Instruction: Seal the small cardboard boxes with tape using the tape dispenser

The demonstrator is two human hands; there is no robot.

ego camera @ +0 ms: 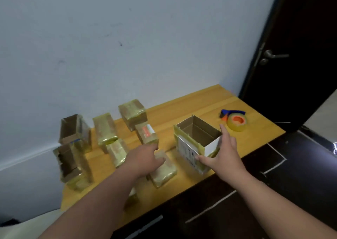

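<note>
The right hand (pixel 221 154) lay spread, fingers straight, against the near corner of the open-topped box (pixel 197 140) (light, thin-walled, best held by its sides), the tape dispenser (pixel 235 119) just beyond it, the left hand (pixel 145 157), loosely curled, on taped boxes (pixel 162 171) beside it.

Dim, flat indoor light, soft all over.
The wall (pixel 127 38) reads bluish-grey, the door (pixel 300 29) nearly black; edges bow outward, everything slightly blurred, perhaps from motion.
</note>
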